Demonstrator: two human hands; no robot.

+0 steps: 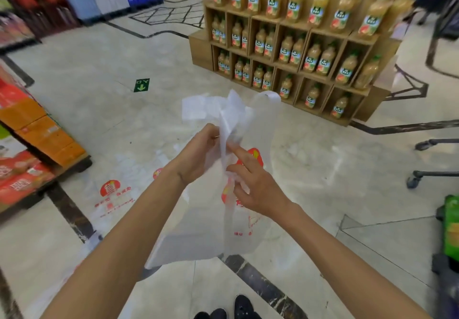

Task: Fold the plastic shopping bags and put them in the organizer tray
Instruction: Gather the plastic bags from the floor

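Plastic bag (198, 224), white-translucent with red print, hangs mid-air over floor (323, 164) | my left hand (198, 154) grip pinches gathered handles | my right hand (255, 184) fingers curled round bag's upper edge, index extended | another bag (111, 202) flat on floor, left.

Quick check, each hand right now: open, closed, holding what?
Left hand: closed, gripping the gathered upper part of the plastic bag.
Right hand: pinching the same bag lower down, index finger extended.

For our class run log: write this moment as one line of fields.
stage: folding, bag in air | left hand: grips plastic bag | right hand: touches bag, index finger straight | floor: more bags | tray: unseen
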